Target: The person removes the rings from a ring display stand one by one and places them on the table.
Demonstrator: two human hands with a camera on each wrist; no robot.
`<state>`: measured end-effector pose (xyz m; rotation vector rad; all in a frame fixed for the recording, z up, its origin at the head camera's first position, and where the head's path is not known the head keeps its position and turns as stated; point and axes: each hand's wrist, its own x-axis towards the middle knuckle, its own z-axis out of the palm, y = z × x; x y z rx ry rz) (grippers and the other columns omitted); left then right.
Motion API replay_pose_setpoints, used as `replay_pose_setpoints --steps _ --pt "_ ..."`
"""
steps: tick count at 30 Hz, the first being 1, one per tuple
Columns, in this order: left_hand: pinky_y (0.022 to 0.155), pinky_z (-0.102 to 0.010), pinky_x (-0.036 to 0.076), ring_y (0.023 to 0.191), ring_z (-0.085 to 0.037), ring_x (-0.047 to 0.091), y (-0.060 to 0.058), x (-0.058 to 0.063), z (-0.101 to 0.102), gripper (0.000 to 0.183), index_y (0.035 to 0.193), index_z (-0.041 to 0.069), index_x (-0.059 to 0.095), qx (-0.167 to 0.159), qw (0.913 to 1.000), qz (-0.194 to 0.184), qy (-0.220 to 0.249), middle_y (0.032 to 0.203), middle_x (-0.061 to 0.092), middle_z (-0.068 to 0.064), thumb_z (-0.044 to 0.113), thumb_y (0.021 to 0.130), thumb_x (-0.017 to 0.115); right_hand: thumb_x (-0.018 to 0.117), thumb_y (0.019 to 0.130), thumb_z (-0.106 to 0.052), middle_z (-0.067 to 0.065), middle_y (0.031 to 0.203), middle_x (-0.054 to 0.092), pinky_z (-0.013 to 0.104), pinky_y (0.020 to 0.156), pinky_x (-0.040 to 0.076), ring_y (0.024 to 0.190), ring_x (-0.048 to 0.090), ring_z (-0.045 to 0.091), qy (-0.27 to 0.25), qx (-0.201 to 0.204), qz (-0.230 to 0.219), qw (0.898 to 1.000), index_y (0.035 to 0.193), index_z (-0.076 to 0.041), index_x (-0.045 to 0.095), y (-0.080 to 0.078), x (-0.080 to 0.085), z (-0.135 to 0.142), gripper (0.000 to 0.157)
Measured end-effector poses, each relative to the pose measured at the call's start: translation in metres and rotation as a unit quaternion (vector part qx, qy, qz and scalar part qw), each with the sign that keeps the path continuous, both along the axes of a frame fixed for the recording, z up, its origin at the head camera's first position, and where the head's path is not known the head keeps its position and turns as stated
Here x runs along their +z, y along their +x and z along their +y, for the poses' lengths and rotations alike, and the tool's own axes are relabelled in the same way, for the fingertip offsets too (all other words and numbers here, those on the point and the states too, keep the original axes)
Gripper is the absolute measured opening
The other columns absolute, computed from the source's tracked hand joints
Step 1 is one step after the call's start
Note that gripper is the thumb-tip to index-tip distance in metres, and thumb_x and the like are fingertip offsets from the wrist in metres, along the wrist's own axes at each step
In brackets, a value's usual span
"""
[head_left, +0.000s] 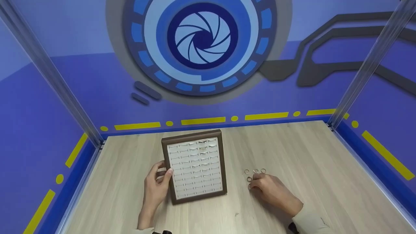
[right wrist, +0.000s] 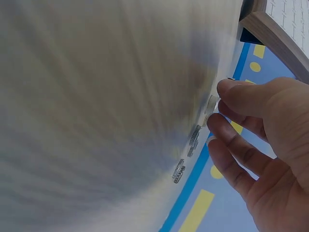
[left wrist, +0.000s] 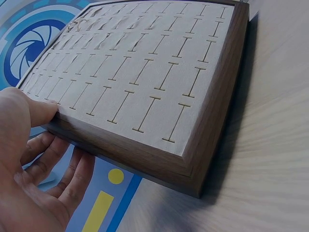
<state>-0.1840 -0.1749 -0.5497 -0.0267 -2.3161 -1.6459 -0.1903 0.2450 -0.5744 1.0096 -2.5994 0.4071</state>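
A ring display tray [head_left: 197, 167] with a brown wood-look frame and a pale slotted pad is tilted up above the table. My left hand [head_left: 157, 186] grips its left side, thumb on the front of the frame and fingers behind. Several rings [left wrist: 79, 25] sit in slots of the pad, mostly in the upper rows; the lower slots show no rings. On the table to the right, my right hand [head_left: 271, 191] pinches a ring [head_left: 249, 186] at its fingertips, which partly hide it. Other loose rings [head_left: 246, 171] lie around those fingertips, some with textured bands [right wrist: 179, 171].
The light wood table [head_left: 302, 156] ends at a blue and purple printed wall [head_left: 87, 84] at the back. Clear upright posts [head_left: 367, 68] stand at the rear corners. Side walls rise along the left and right.
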Motion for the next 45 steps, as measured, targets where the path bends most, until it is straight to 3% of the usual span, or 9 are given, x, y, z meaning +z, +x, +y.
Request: replay_pose_setpoints --steps 11,21,27,34,45 --pt "0.098 -0.025 0.06 0.114 -0.027 0.069 0.0009 0.0007 -0.0004 0.043 0.147 0.006 0.059 -0.002 1.0 -0.007 0.001 0.134 0.064 -0.015 0.02 0.107 0.068 0.081 0.085 0.004 -0.006 0.086 0.072 0.03 0.064 0.06 0.077 0.066 0.006 0.01 -0.018 -0.049 0.999 0.084 -0.017 0.082 0.0012 -0.0009 0.0008 0.022" --pt "0.102 -0.035 0.061 0.115 -0.028 0.069 0.002 0.0001 -0.0007 0.043 0.147 0.006 0.058 0.0 0.9999 -0.01 0.002 0.135 0.064 -0.015 0.02 0.108 0.067 0.081 0.086 0.005 -0.003 0.088 0.073 0.03 0.065 0.061 0.079 0.068 0.008 0.01 -0.017 -0.06 0.998 0.087 -0.015 0.083 0.0019 -0.0014 0.0013 0.02" --pt "0.1 -0.031 0.061 0.114 -0.028 0.069 0.0009 0.0006 0.0 0.043 0.147 0.006 0.059 0.003 0.9999 -0.011 0.005 0.134 0.064 -0.015 0.021 0.107 0.068 0.083 0.089 0.001 -0.003 0.089 0.074 0.028 0.063 0.057 0.075 0.06 0.002 0.014 -0.028 -0.094 0.995 0.09 -0.014 0.084 0.0019 0.0003 0.0018 0.015" --pt "0.101 -0.034 0.061 0.115 -0.028 0.068 0.0002 0.001 0.0009 0.043 0.147 0.007 0.058 0.006 0.9997 -0.024 0.002 0.135 0.063 -0.014 0.022 0.108 0.067 0.083 0.091 -0.003 -0.004 0.091 0.074 0.031 0.067 0.06 0.08 0.067 0.005 0.011 -0.034 -0.089 0.995 0.093 -0.014 0.084 0.0032 0.0006 0.0024 0.012" --pt "0.102 -0.035 0.061 0.115 -0.028 0.068 -0.0007 0.0028 0.0006 0.044 0.148 0.007 0.058 0.007 0.9994 -0.035 0.0 0.135 0.064 -0.014 0.021 0.108 0.067 0.082 0.09 0.0 -0.005 0.091 0.072 0.027 0.063 0.057 0.077 0.064 0.005 -0.005 -0.022 -0.08 0.997 0.089 -0.016 0.08 0.0029 0.0079 0.0003 0.017"
